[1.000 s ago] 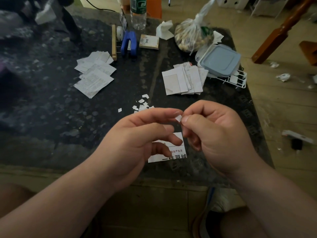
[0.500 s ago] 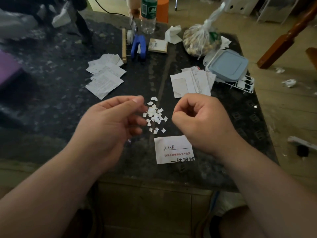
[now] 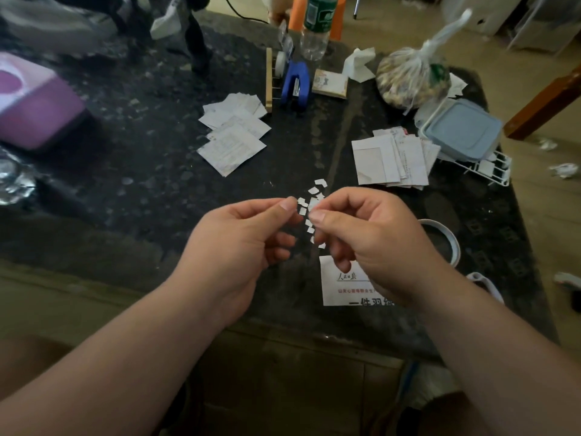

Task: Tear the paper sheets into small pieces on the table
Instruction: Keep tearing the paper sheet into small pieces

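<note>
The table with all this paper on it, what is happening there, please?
A person is tearing paper at the dark table. The left hand and the right hand meet with fingertips pinched above a heap of small torn pieces; whether they pinch a scrap is unclear. A printed sheet lies whole on the table, partly hidden by the right hand. Farther back, a left stack and a right stack of sheets lie untorn.

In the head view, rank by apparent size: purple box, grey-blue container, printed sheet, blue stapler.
1. purple box
2. grey-blue container and printed sheet: alike; the sheet lies nearer and partly behind the right hand, so unranked
3. blue stapler
</note>
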A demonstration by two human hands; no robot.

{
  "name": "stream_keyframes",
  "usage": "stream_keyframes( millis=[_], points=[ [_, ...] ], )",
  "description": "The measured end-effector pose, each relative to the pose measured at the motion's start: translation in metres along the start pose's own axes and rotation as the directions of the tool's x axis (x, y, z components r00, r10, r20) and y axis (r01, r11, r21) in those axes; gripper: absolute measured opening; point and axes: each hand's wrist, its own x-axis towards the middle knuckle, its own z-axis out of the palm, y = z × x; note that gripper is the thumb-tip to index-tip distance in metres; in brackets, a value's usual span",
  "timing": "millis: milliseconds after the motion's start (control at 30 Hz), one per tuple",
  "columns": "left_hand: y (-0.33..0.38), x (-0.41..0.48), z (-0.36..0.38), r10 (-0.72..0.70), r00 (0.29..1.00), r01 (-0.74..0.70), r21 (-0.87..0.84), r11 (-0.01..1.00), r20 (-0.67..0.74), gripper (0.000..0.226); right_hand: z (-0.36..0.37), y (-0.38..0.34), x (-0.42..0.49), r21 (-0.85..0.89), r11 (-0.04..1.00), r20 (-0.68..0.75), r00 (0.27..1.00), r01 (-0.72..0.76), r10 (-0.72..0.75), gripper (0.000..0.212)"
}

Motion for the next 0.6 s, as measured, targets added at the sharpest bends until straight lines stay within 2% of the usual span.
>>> stream_keyframes(
  millis=[167, 400, 600],
  points=[
    [-0.003, -0.002, 0.011, -0.041, 0.997, 0.044, -0.054, 0.998, 0.069, 0.009, 0.005, 0.001, -0.005, -0.130, 0.984, -0.045, 0.991, 0.123, -0.129, 0.004],
    [-0.005, -0.001, 0.018, -0.145, 0.977, 0.161, -0.097, 0.982, 0.157, 0.018, 0.002, 0.005, -0.004, -0.108, 0.992, -0.133, 0.988, 0.068, -0.082, 0.014],
    [-0.005, -0.001, 0.020, -0.173, 0.972, 0.192, -0.117, 0.974, 0.156, 0.024, 0.001, 0.006, -0.004, -0.179, 0.982, -0.179, 0.979, 0.065, -0.097, 0.011]
  ],
)
